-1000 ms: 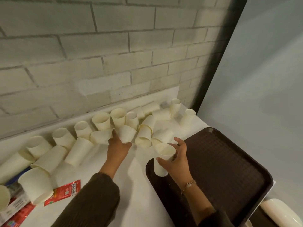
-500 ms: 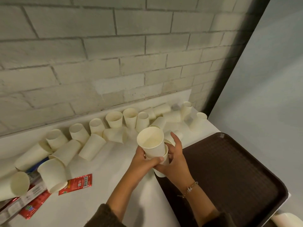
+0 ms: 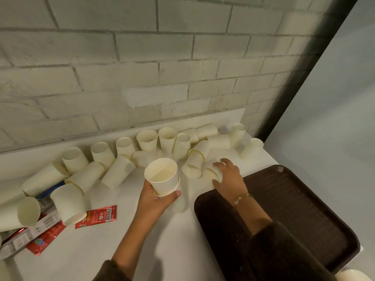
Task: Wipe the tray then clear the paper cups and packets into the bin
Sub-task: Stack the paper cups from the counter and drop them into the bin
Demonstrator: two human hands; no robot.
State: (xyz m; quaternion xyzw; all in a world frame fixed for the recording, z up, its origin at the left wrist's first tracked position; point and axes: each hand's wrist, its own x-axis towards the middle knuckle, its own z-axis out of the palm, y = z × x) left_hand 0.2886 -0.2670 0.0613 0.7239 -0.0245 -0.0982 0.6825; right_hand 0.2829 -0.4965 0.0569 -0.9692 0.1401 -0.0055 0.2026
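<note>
1. Packets (image 3: 34, 236): red and silver, heaped at the counter's (image 3: 101, 250) left edge, partly under fallen cups. One red packet (image 3: 97, 216) lies apart, flat. Leave these until the cups are stacked.
2. Loose paper cups (image 3: 118, 172): many, mostly on their sides, strung along the brick wall from the far left to the corner. Best taken nearest first, each turned mouth-up before nesting.
3. Nested stack (image 3: 163, 178): held above the counter by the left hand (image 3: 155, 203), whose fingers and thumb wrap round the lower cup. Keep it upright and steady, mouth open to the next cup.
4. Right hand (image 3: 230, 179): fingers spread over a cup lying on its side (image 3: 210, 172), just beside the tray's far corner and not yet closed on it. A light hold round the wall should do, since paper crushes easily.
5. Tray (image 3: 308, 209): dark brown, bare, at the counter's right end. The bin is out of view.
6. Change: half a second ago both hands met at the stack, seating one cup inside another. The left now carries the stack alone, and the right has gone out to the lying cup. The loose cups and packets lie as they did.
</note>
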